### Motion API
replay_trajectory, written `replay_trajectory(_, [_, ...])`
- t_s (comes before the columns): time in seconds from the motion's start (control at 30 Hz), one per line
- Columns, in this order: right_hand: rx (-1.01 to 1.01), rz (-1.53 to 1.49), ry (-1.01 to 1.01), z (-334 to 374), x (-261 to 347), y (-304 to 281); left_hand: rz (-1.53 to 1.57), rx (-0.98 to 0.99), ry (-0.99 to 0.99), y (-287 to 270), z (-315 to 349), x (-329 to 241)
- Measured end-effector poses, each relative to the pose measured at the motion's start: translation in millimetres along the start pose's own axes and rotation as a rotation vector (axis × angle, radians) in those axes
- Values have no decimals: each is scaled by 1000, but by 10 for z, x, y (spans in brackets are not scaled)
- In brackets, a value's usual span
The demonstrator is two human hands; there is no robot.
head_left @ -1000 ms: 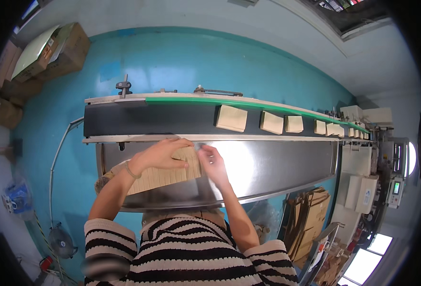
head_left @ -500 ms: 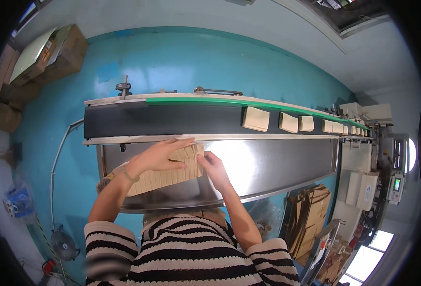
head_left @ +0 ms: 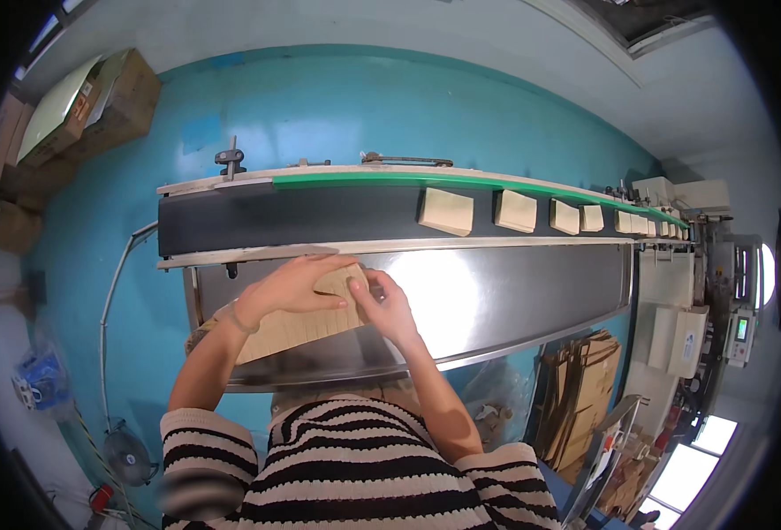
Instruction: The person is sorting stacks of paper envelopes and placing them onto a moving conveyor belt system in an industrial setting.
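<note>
A long row of tan folded paper packets (head_left: 307,331), stood on edge and pressed together, lies at a slant over the left part of a metal tray. My left hand (head_left: 289,284) curves over the row's right end, fingers along its far side and thumb nearer me. At that same end, my right hand (head_left: 386,311) grips the outermost packet, its thumb on the face and fingers behind. Beyond the tray, several similar flat packets (head_left: 447,212) sit spaced out on a dark conveyor belt (head_left: 293,215). My left fingertips are partly hidden.
The shiny metal tray (head_left: 532,287) has a raised rim towards me. A green guide strip (head_left: 364,181) borders the belt's far side. Machinery with a control panel (head_left: 740,340) stands far right. Flattened cardboard (head_left: 576,397) leans at the right; a fan (head_left: 128,458) is lower left.
The belt's packets have travelled right, and another packet now lies at the left end of their line. My right hand has shifted slightly left, its thumb now over the end packet's face.
</note>
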State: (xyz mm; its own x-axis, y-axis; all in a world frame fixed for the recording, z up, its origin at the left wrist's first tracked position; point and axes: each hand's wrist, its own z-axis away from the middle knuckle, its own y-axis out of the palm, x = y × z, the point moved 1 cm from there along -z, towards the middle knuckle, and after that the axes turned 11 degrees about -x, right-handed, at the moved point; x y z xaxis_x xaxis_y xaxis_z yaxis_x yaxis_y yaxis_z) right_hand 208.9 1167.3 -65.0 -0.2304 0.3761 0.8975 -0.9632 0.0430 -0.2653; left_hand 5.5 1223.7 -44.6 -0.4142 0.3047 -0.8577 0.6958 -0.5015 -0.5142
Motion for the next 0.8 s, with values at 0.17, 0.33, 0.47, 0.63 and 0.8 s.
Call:
replay_trajectory(0.17, [-36,-423,340,-17,-209,-74,2,-11,-36,-44,66,-3])
replay_trajectory(0.33, [-155,-440,218,-297,-123,-197,17,36,-92,-69,60,-5])
replay_trajectory(0.47, [-82,-37,56,-271,-300,56,-7,37,-50,-71,73,111])
replay_trajectory(0.63, [113,-243,291,11,7,216,9,-28,14,-150,229,194])
replay_trajectory(0.8, [84,-104,185,-136,-210,109,65,-21,-85,-152,283,230])
